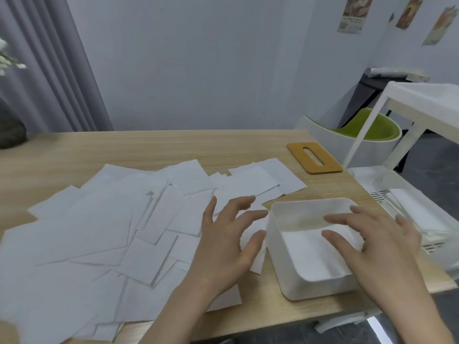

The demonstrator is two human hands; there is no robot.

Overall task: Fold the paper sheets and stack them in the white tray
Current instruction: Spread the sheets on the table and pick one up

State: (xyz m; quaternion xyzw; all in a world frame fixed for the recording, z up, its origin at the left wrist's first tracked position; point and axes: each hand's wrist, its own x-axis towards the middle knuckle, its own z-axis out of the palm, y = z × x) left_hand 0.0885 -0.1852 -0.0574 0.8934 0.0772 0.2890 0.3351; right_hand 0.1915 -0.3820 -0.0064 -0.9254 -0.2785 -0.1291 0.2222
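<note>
So the step in hand looks like settling a folded sheet into the white rectangular plastic tray (278,244), which is set near the right end of the light wooden table (161,147). The right hand (372,242) is held over the tray with its fingers spread and nearly straight, nothing gripped; whether the fingertips (330,235) actually touch the folded white paper (305,254) lying on the tray floor can't be told. To get a neat stack, that paper is best pressed flat and squared against the tray walls, so later ones aren't left sitting crooked.

The left hand (223,242) is spread loose and empty just above the big scatter of loose white paper sheets (94,232), which is spread over the table's left and middle, right up beside the tray. One sheet should be picked at a time from the edge nearest the tray.

As for contents: only folded white paper is seen in the tray, how many layers can't be told. Most of the job looks undone.
</note>
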